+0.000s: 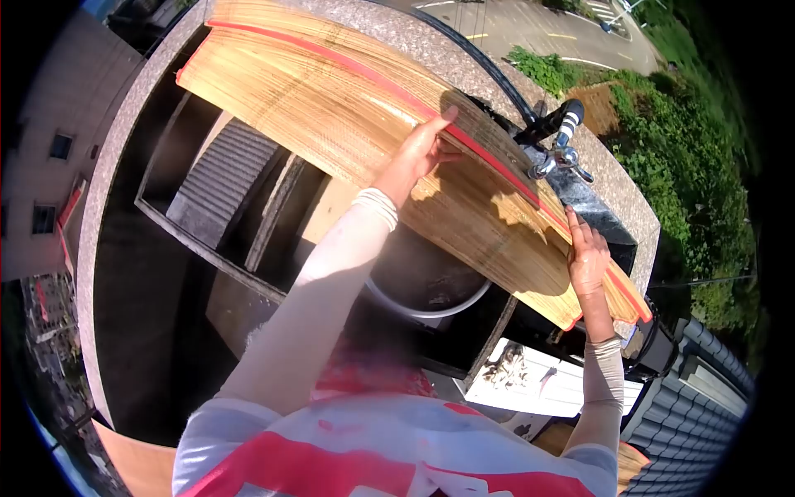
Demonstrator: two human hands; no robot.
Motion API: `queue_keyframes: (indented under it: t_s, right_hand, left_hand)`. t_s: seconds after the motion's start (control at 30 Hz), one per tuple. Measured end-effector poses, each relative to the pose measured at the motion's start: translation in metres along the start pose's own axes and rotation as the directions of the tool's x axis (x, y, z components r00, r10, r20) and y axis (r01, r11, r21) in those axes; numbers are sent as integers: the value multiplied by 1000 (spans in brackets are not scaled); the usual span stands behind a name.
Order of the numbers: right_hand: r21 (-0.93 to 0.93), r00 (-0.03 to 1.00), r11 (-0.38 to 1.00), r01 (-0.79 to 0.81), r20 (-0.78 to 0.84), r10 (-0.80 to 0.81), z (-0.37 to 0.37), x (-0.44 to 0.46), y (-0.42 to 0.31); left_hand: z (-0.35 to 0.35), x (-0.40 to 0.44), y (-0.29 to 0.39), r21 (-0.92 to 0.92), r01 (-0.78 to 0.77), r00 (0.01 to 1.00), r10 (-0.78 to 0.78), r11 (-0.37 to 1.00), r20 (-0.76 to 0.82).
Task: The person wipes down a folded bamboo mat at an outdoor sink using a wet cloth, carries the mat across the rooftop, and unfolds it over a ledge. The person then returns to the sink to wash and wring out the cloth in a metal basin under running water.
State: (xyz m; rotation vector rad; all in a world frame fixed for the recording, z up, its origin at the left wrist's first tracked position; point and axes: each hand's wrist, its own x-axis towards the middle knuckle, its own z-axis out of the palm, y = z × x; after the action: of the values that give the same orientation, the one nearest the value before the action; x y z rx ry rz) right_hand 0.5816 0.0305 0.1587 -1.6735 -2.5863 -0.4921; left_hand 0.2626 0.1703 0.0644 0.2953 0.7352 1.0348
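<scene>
A long folded bamboo mat [315,91] with red edging lies slantwise across the counter before me, from the upper left to the lower right. Near its middle, my left hand [418,153] is closed on the mat at the red-edged fold, thumb along the trim. My right hand [586,257] grips the mat close to its right end, with the fingers over the upper layer and the thumb hidden. Shadows of my arms and head fall on the slats. Beyond the mat, between my hands, stands a metal tap [561,157].
Below the mat sits a round basin [439,313], partly covered. A ridged slab [224,178] lies in the frame at left. The speckled stone rim [633,207] borders the counter. A black hose [489,62] runs to the tap. Roof tiles [696,389] lie at lower right.
</scene>
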Motion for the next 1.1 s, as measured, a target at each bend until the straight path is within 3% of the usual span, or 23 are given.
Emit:
queue_keyframes:
  t_s: [0.1, 0.17, 0.2, 0.23, 0.27, 0.3, 0.33, 0.4, 0.5, 0.57, 0.6, 0.63, 0.67, 0.7, 0.73, 0.83, 0.97, 1.0, 1.03, 1.1]
  right_hand:
    - [-13, 999, 999, 40, -19, -40, -7, 4, -32]
    - [218, 998, 974, 61, 11, -65, 10, -12, -64]
    - [269, 998, 962, 45, 24, -53, 29, -28, -82]
    - [285, 974, 958, 36, 204, -97, 36, -41, -99]
    - [224, 972, 971, 85, 197, -130, 65, -62, -109]
    - [199, 974, 979, 45, 211, -88, 79, -74, -118]
    - [250, 967, 963, -98, 254, 33, 79, -77, -126]
    - [302, 967, 936, -183, 226, 117, 99, -87, -138]
    - [354, 965, 907, -230, 201, 166, 125, -96, -156]
    - [362, 970, 905, -224, 169, 173, 134, -90, -161]
    - [347, 967, 910, -227, 194, 167, 132, -89, -162]
    - [331, 971, 923, -197, 199, 136, 132, -90, -160]
    - [317, 976, 935, -160, 195, 101, 135, -88, -155]
    - [374, 988, 920, -118, 136, 71, 140, -85, -147]
    - [424, 996, 902, -79, 80, 50, 143, -79, -146]
    - [502, 980, 864, 46, 146, -137, 93, -49, -158]
    - [471, 897, 871, 137, 314, -311, 81, -40, -199]
    - [440, 930, 885, 154, 237, -280, 112, -38, -192]
    - [417, 947, 909, 26, 282, -156, 98, -17, -170]
    - [329, 920, 900, -287, 357, 163, 49, 38, -123]
  left_hand:
    - [-25, 2, -17, -121, -27, 982, 4, 992, -189]
    - [-86, 5, -33, -210, -11, 955, -52, 978, -293]
    - [-87, -29, -23, -139, -11, 911, -47, 990, -409]
    - [-116, -48, -21, -173, -102, 943, 40, 980, -331]
    - [-161, -60, -16, -129, -196, 923, 138, 972, -360]
    - [-205, -77, 0, -183, -184, 899, 90, 966, -428]
    - [-202, -111, 19, -88, -243, 841, 165, 966, -516]
    - [-248, -153, 39, -6, -301, 848, 265, 953, -459]
    - [-266, -188, 42, -15, -340, 820, 288, 940, -494]
    - [-288, -194, 26, -121, -286, 889, 216, 951, -403]
    - [-262, -194, 14, -99, -275, 834, 186, 956, -520]
    - [-304, -189, -2, -94, -257, 799, 157, 962, -581]
    - [-311, -193, -15, -61, -211, 812, 140, 976, -567]
    - [-295, -201, -20, -58, -75, 807, 26, 996, -590]
    - [-291, -206, -27, -36, -110, 788, 65, 993, -613]
    - [-251, -201, -21, -6, -238, 755, 181, 971, -630]
    - [-128, -168, 57, 260, -327, 794, 414, 908, -446]
    - [-115, -142, 78, 357, -306, 848, 423, 883, -318]
    - [-83, -123, 97, 436, -327, 848, 464, 838, -256]
    - [-38, -80, 118, 311, -477, 873, 485, 822, 59]
